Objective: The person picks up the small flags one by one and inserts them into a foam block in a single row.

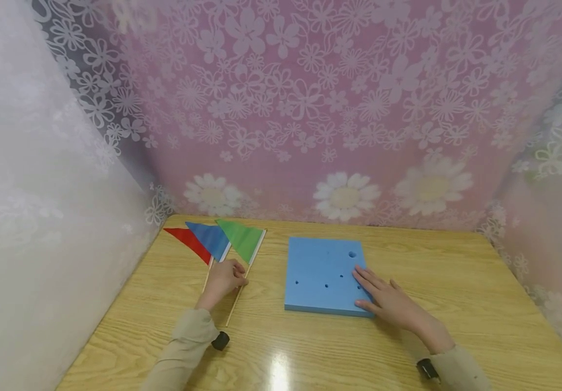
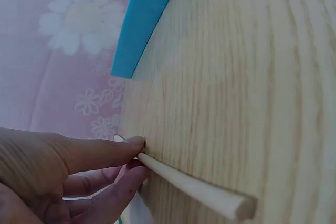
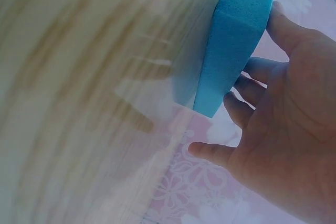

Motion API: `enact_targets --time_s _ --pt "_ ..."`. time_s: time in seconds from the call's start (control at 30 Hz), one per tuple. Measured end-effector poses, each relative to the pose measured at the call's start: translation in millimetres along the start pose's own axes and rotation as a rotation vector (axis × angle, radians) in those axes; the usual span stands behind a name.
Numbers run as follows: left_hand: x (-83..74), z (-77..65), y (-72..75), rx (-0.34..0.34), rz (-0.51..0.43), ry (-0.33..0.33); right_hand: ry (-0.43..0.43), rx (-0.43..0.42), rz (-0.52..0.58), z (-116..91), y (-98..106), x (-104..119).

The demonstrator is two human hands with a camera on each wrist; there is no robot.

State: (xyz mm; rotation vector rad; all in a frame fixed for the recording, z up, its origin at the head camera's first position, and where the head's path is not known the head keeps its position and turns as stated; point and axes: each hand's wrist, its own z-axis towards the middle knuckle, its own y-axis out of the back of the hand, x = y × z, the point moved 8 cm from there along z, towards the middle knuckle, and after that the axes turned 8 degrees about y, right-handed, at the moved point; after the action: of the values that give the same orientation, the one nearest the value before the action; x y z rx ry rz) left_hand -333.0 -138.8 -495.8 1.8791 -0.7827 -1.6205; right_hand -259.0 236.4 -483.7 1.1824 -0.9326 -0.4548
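In the head view my left hand (image 1: 223, 279) pinches the thin wooden stick of a green pennant flag (image 1: 241, 239) between thumb and fingertips. The left wrist view shows that stick (image 2: 194, 184) close along the tabletop, its blunt end toward the camera. Beside it lie a blue flag (image 1: 209, 239) and a red flag (image 1: 190, 241), their sticks partly hidden behind the hand. My right hand (image 1: 393, 304) rests with fairly straight fingers on the right edge of a square blue foam block (image 1: 315, 266) with several holes. Seen from the right wrist, the fingers touch the block's side (image 3: 231, 51).
The wooden table (image 1: 456, 282) reaches back to a pink flowered curtain (image 1: 285, 163). A pale sheet (image 1: 51, 190) bounds the left side, and another flowered one (image 1: 554, 217) the right. Each wrist bears a small black device, such as the left one (image 1: 220, 341).
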Motion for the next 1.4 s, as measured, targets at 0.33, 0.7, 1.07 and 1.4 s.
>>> enact_targets --time_s 0.33,0.7,1.07,1.4 --pt "3.3 2.3 2.8 -0.029 -0.045 0.020 0.007 -0.012 -0.007 -0.3 -0.7 -0.2" --pt "-0.6 3.8 9.2 -0.060 -0.076 -0.053 0.035 -0.027 0.017 0.6 1.5 -0.1" --pt "-18.0 4.0 2.6 0.010 -0.380 -0.054 0.029 0.026 0.037 0.8 2.5 -3.2" --pt "-61.1 -0.3 -6.2 -0.022 -0.526 -0.209 0.032 0.017 0.032 -0.5 4.2 -1.5"
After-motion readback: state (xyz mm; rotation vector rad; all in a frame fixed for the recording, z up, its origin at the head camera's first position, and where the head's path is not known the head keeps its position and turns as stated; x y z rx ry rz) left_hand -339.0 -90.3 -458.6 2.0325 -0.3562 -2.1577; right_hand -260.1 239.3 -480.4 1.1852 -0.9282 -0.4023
